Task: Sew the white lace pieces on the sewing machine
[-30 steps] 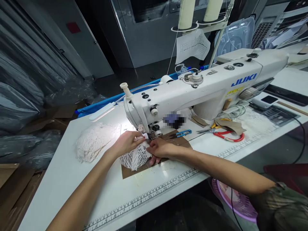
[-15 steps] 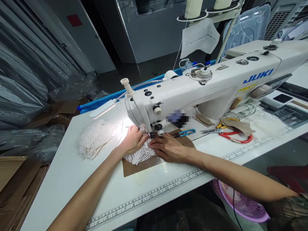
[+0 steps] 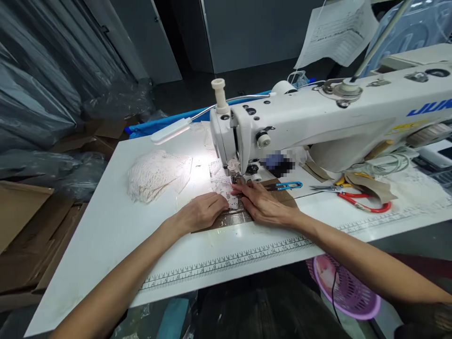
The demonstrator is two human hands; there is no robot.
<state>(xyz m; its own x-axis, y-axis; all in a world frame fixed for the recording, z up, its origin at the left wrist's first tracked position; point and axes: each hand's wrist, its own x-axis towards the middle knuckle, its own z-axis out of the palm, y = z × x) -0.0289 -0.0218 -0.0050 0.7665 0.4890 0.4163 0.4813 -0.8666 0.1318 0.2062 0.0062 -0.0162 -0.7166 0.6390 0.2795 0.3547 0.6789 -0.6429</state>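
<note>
A strip of white lace (image 3: 223,186) lies under the needle area of the white sewing machine (image 3: 293,122) and runs back behind its head. My left hand (image 3: 205,211) is closed at the lace's near left edge, fingertips pinching it. On the other side, my right hand (image 3: 259,202) is closed too, its thumb and index finger at the lace close by the presser foot, which is partly hidden. Beneath both hands is a brown sheet (image 3: 233,218) on the table. To the left rests a pile of white lace pieces (image 3: 155,176).
Blue thread snips (image 3: 286,185) and red-handled scissors (image 3: 367,200) lie right of my right hand. A lamp (image 3: 171,131) lights the needle area. A ruler tape (image 3: 226,264) edges the white table. Below stands a purple basket (image 3: 348,292); cardboard boxes (image 3: 31,226) are at left.
My left hand has drawn back toward me from beside the needle. The lace now extends behind the machine head instead of bunching in front. The view has shifted, placing the machine further right.
</note>
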